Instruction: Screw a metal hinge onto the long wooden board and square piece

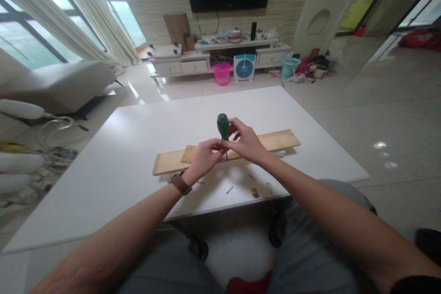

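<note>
A screwdriver [223, 125] with a green handle and dark cap stands upright over the wooden boards, its metal shaft pointing down. My right hand [245, 140] curls its fingers around the lower part of the handle. From the other side, my left hand [206, 156] is closed at the base of the handle and the shaft, its fingertips meeting the right thumb. Under both hands lies a long pale wooden board [280, 140], with a shorter wood piece [189, 153] on top at the left. The screwdriver tip's contact point is too small to make out.
The boards rest on a large white tabletop [103, 183]. Near its front edge lie a loose screw [229, 190], another screw [251, 177] and a small yellow cartoon piece [255, 193]. Beyond stand a pink basket [222, 74] and a box fan [244, 68].
</note>
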Demonstrator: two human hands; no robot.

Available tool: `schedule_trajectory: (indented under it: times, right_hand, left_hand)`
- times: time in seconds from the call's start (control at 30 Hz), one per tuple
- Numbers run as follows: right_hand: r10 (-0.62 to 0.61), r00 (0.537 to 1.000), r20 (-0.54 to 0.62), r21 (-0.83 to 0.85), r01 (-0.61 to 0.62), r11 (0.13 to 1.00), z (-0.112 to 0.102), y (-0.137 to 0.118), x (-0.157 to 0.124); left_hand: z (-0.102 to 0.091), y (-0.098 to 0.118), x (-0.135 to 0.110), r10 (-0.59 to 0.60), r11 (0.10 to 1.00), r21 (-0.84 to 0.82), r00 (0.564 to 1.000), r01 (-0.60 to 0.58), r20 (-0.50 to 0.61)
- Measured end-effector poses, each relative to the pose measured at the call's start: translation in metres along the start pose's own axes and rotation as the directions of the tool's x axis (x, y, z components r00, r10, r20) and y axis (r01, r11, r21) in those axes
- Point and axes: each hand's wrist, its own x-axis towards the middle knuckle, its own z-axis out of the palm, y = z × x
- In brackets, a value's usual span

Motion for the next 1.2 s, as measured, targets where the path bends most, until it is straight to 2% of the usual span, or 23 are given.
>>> schedule_trajectory:
  times: [0.27, 0.57, 0.77, 1.2]
  right_hand:
    - [-0.009, 1.000, 0.021, 0.051, 0.008, 0.999, 0.0005, 0.0011, -0.0017]
    - [-0.018, 1.000, -0.008, 0.016, 0.018, 1.000, 0.0006, 0.0041, -0.0006]
    - [0.000, 1.000, -0.019, -0.021, 0.000, 1.000, 0.0009, 0.0033, 0.0004]
    - [-0.006, 1.000, 0.008, 0.023, 0.006, 1.000, 0.0005, -0.0001, -0.0008]
  left_hand:
    - [-0.0017, 0.0093, 0.0007, -0.006, 1.000, -0.020, 1.000, 0.007, 0.029]
    - [0.0004, 0.0025, -0.0003, -0.020, 0.997, -0.070, 1.000, 0.022, 0.021]
    - [-0.0001, 0.0011, -0.0004, -0.006, 0.999, -0.033, 1.000, 0.006, 0.005]
    - [-0.0012, 0.0080, -0.0001, 0.005, 1.000, -0.012, 1.000, -0.005, 0.019]
